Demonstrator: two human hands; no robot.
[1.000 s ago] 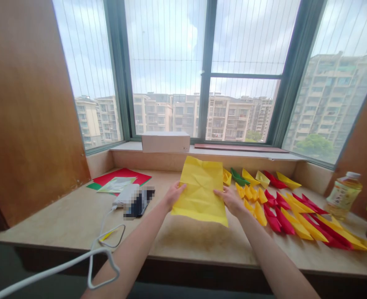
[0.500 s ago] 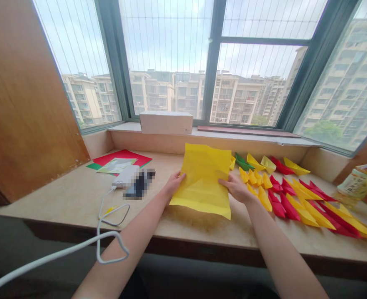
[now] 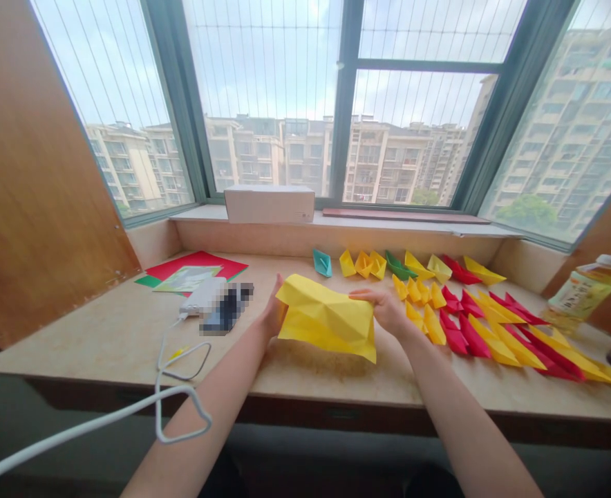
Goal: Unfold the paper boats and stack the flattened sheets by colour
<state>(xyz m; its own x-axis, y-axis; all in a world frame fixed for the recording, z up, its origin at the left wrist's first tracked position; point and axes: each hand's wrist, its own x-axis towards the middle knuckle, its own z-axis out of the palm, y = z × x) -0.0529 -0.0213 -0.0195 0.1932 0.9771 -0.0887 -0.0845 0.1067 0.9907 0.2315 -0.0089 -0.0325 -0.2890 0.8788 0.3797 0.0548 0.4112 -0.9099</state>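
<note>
A sheet of yellow paper (image 3: 326, 319) with crease lines across it is held up above the counter, its upper part bent away from me. My left hand (image 3: 274, 308) is closed on the paper's left edge, its fingers partly behind the sheet. At the upper right edge my right hand (image 3: 386, 308) grips the paper, fingers along the top. Just beyond the sheet stand a teal paper boat (image 3: 322, 263) and several yellow paper boats (image 3: 363, 264). To the right of my right hand are rows of folded yellow and red paper boats (image 3: 464, 333).
On the left lie red paper sheets (image 3: 207, 261), a white power bank (image 3: 204, 296) with a white cable (image 3: 184, 393), and a blurred-out dark object (image 3: 227, 308). A drink bottle (image 3: 584, 294) stands at the right. A white box (image 3: 269, 205) sits on the window ledge.
The yellow sheet has tipped and folded over, so less of its height shows. Both hands still hold it. The teal and yellow boats behind it have come into view.
</note>
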